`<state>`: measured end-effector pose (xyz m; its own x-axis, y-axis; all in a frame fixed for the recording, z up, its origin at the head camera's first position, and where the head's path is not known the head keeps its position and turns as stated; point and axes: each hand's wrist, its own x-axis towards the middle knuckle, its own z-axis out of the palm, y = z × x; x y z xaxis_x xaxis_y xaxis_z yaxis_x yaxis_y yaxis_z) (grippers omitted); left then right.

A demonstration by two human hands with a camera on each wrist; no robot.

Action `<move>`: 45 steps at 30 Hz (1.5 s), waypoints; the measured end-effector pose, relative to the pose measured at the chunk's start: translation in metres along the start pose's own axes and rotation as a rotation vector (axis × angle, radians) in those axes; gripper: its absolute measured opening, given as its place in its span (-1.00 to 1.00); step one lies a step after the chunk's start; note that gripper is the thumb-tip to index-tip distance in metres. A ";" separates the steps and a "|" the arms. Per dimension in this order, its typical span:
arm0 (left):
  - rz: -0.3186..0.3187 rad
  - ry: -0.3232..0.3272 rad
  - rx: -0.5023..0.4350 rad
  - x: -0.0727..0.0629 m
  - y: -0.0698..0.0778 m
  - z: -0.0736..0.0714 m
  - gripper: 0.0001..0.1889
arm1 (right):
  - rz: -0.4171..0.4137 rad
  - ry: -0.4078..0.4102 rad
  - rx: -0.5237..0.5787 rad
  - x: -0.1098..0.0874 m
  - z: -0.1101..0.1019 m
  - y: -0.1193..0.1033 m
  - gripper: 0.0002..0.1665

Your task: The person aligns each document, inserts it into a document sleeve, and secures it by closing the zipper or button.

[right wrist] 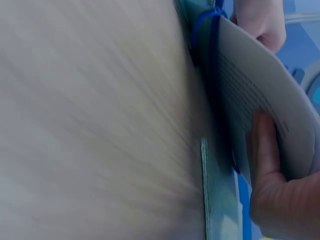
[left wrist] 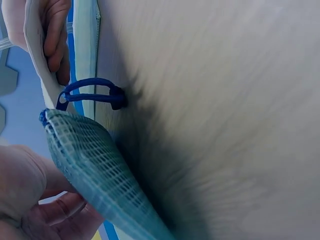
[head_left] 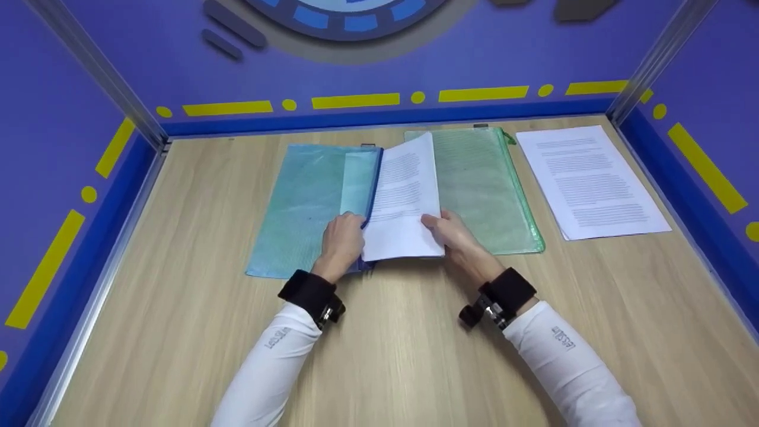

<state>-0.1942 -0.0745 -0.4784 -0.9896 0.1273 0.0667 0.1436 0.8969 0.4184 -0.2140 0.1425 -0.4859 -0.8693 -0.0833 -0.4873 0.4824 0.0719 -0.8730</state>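
Observation:
A blue mesh zip pouch (head_left: 302,201) lies left of centre on the table, its dark blue zip edge facing right. My left hand (head_left: 343,243) grips that edge near its front corner; the left wrist view shows the pouch corner (left wrist: 95,155) lifted, with a blue zip-pull loop (left wrist: 92,90). Printed sheets (head_left: 403,190) stand partly out of the pouch's right side, and a pale strip of them shows through the mesh. My right hand (head_left: 462,240) pinches their right edge, thumb on the printed face (right wrist: 245,90). Its other fingers are mostly hidden behind the sheets.
A green mesh zip pouch (head_left: 489,196) lies flat to the right, partly under the raised sheets. Farther right lies another stack of printed paper (head_left: 599,184). Blue panels with yellow marks (head_left: 356,101) wall the table (head_left: 409,350) at the back and sides.

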 end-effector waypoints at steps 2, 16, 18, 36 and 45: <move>-0.005 -0.001 -0.011 0.001 0.000 -0.002 -0.71 | -0.001 -0.047 0.003 0.004 -0.006 -0.001 -0.50; -0.033 0.009 -0.027 0.007 0.000 -0.008 -0.70 | 0.008 -0.068 -0.279 0.005 -0.037 -0.017 -0.37; -0.031 0.018 -0.031 0.007 -0.001 -0.008 -0.72 | -0.007 -0.060 -0.287 0.004 -0.036 -0.016 -0.40; 0.010 0.016 -0.018 0.001 0.003 -0.002 -0.68 | -0.003 -0.102 -0.174 0.003 -0.012 -0.005 -0.39; 0.007 0.001 -0.044 0.002 0.009 0.001 -0.73 | -0.008 -0.087 -0.106 0.005 0.001 0.000 -0.40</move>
<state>-0.1948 -0.0654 -0.4752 -0.9886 0.1329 0.0711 0.1507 0.8763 0.4576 -0.2181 0.1410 -0.4878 -0.8583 -0.1703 -0.4841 0.4570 0.1755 -0.8720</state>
